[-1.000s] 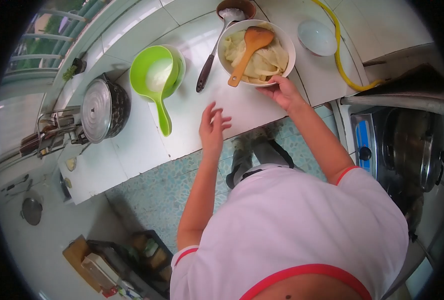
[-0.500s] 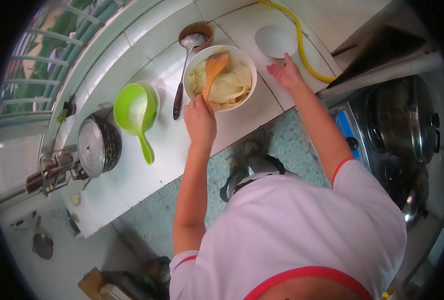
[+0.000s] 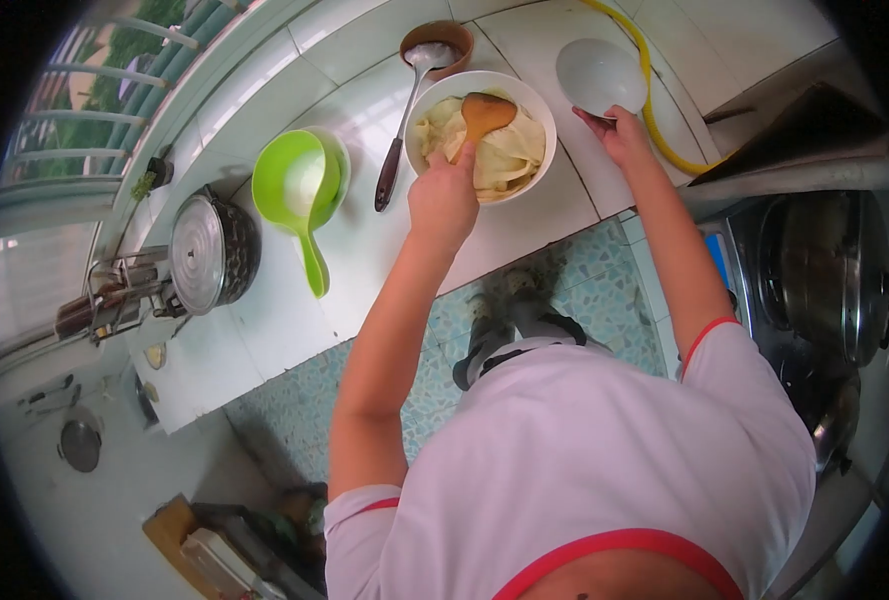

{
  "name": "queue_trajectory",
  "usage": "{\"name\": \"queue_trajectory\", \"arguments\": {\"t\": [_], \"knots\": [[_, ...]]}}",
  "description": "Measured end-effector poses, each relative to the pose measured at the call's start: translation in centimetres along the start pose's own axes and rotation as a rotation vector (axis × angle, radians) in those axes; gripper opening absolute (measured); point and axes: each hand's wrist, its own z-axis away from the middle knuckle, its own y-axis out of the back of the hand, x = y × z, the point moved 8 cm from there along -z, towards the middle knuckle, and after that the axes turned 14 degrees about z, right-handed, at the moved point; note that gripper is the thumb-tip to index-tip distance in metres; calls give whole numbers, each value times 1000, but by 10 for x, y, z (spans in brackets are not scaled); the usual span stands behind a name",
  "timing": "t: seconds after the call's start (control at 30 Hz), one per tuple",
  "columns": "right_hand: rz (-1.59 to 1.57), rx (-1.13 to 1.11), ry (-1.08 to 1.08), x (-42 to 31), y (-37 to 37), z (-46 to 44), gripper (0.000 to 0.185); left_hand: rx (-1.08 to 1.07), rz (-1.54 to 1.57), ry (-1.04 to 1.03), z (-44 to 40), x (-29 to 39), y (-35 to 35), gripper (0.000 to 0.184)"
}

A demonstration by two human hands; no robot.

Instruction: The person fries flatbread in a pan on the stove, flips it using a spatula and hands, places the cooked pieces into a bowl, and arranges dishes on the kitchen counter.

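My left hand (image 3: 444,197) is closed around the handle of a wooden spatula (image 3: 488,114). The spatula's broad head rests over pale, sheet-like food (image 3: 512,150) in a large white bowl (image 3: 547,117), and my knuckles are at the bowl's near rim. To the right, my right hand (image 3: 619,135) grips the near edge of a smaller white bowl (image 3: 598,75), thumb at the rim; the bowl's inside shows no food. A metal ladle (image 3: 396,160) with a dark handle leans in a brown bowl (image 3: 461,45) beside the large bowl.
Left on the tiled counter (image 3: 294,325) are a green long-handled scoop (image 3: 309,240) with white contents and a lidded pot (image 3: 204,255). A yellow hose (image 3: 652,110) curves behind the small bowl. Large metal pots (image 3: 824,270) stand on the stove at right.
My right hand has gone from open beside the small bowl to gripping its rim. The spatula's head has turned slightly rightward in the large bowl. The whole view has shifted.
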Motion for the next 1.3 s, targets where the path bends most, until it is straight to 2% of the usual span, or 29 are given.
{"name": "queue_trajectory", "arguments": {"t": [0.07,0.13,0.17,0.2,0.23,0.33,0.43,0.5,0.6,0.63,0.7,0.73,0.77,0.83,0.97,1.0,1.03,1.07,1.1,1.13,1.17,1.2,1.23,1.3], "knots": [[21,-1,16,-5,6,1,35,-55,10,-10,-6,4,8,31],[-11,22,53,-7,11,2,33,-5,103,-40,-6,5,27,26],[-57,29,82,-9,9,4,33,37,114,-13,-3,4,34,26],[27,-52,24,-11,-6,19,35,5,87,64,2,-3,26,26],[-30,-85,-21,-8,-3,12,38,-80,62,125,12,-6,15,33],[26,-138,66,-15,-8,12,42,43,197,69,38,-12,-1,36],[-38,26,-53,-1,3,-3,42,118,364,115,48,-10,22,38],[-60,-54,-122,12,23,-34,39,163,510,200,68,-11,42,38],[-61,-98,-199,24,29,-68,36,499,754,210,105,-23,78,36],[-54,-95,-221,27,27,-72,35,578,716,141,117,-28,93,33],[41,-74,-181,23,24,-81,35,719,882,296,149,-56,98,31],[91,-63,-163,24,23,-85,36,799,873,298,160,-59,118,34],[71,-75,-208,28,24,-93,37,908,933,312,174,-71,121,35],[30,-102,-298,36,31,-116,41,965,945,339,195,-84,136,34],[946,-386,145,8,41,-153,53,1005,931,330,220,-94,146,36],[1318,-417,258,3,6,-115,56,1013,863,428,224,-98,145,38],[1683,-426,395,-2,-34,-68,58,1034,913,417,224,-97,147,39],[1238,-734,330,0,-47,-50,54,1062,1014,420,221,-100,141,32],[543,-1023,-2,2,-57,-27,49,1016,1143,490,214,-102,135,28],[130,-1208,-336,2,-62,-2,45,940,1041,476,211,-91,150,28],[658,-923,200,-19,-24,-32,45,895,1147,428,203,-92,144,28],[1270,-447,509,-41,23,-58,45,774,1192,481,198,-89,149,31],[561,-78,154,-47,3,-11,41,779,1153,399,197,-91,151,32],[641,-54,296,-64,5,9,38,812,1089,241,192,-98,153,34]]}}
